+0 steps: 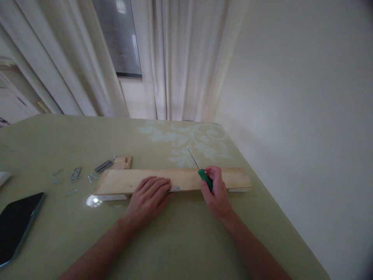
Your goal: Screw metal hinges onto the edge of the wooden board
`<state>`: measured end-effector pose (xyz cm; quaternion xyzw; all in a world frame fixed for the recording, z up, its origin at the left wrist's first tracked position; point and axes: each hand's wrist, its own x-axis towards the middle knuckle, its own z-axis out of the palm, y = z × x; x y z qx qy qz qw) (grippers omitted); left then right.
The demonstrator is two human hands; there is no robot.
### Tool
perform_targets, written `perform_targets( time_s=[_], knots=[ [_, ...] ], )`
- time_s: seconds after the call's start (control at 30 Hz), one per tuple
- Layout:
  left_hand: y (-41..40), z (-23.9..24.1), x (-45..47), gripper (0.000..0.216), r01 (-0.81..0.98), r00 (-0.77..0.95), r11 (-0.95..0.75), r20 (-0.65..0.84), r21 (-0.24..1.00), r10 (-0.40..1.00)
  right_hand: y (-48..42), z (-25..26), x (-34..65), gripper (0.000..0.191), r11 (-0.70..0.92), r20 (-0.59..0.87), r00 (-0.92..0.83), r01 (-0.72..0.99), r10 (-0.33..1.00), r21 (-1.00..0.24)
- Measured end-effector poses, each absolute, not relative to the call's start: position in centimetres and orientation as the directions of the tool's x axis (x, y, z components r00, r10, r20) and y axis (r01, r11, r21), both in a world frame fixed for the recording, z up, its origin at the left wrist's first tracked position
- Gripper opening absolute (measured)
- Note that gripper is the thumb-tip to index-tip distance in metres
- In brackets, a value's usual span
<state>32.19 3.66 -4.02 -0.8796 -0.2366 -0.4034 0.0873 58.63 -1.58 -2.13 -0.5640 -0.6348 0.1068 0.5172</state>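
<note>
A long pale wooden board [186, 175] lies across the table on light-coloured supports. My left hand [150, 198] grips its front edge, fingers together on the top face and thumb along the front. Beside those fingertips, a small metal bracket [175, 189] with a hole sits at the board's front edge. My right hand [217, 194] is closed around the green handle of a screwdriver [205, 179]. The screwdriver's shaft points up and away to the left, its tip apart from the bracket.
Several loose screws [72, 192] lie left of the board, near a metal hinge [76, 174]. Dark metal pieces [103, 166] and a small wood piece [122, 162] are behind its left end. A black phone or tablet [20, 223] lies front left. A wall [305, 136] borders the table's right edge.
</note>
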Motion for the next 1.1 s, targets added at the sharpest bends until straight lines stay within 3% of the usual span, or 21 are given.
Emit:
perform_targets(
  time_s=[0.17,0.43,1.0,1.1],
  knots=[
    [3.74,-4.06,31.82,0.026,0.513,0.535,-0.856,0.756,0.065,0.378,-1.58,-1.56,58.81,0.019,0.334,0.497,0.265,0.480,0.826,-0.811],
    [3.87,-4.18,31.40,0.022,0.495,0.590,-0.869,0.722,0.031,0.362,-1.07,-1.52,59.04,0.022,0.303,0.414,0.369,0.323,0.832,-0.896],
    [3.56,-4.09,31.76,0.035,0.454,0.709,-0.887,0.637,-0.081,0.304,-1.08,-1.34,59.10,0.023,0.245,0.336,0.383,0.267,0.861,-0.932],
    [3.63,-4.41,32.21,0.051,0.487,0.646,-0.871,0.698,-0.066,0.309,-1.03,-1.45,59.00,0.025,0.241,0.331,0.379,0.266,0.864,-0.933]
  ],
)
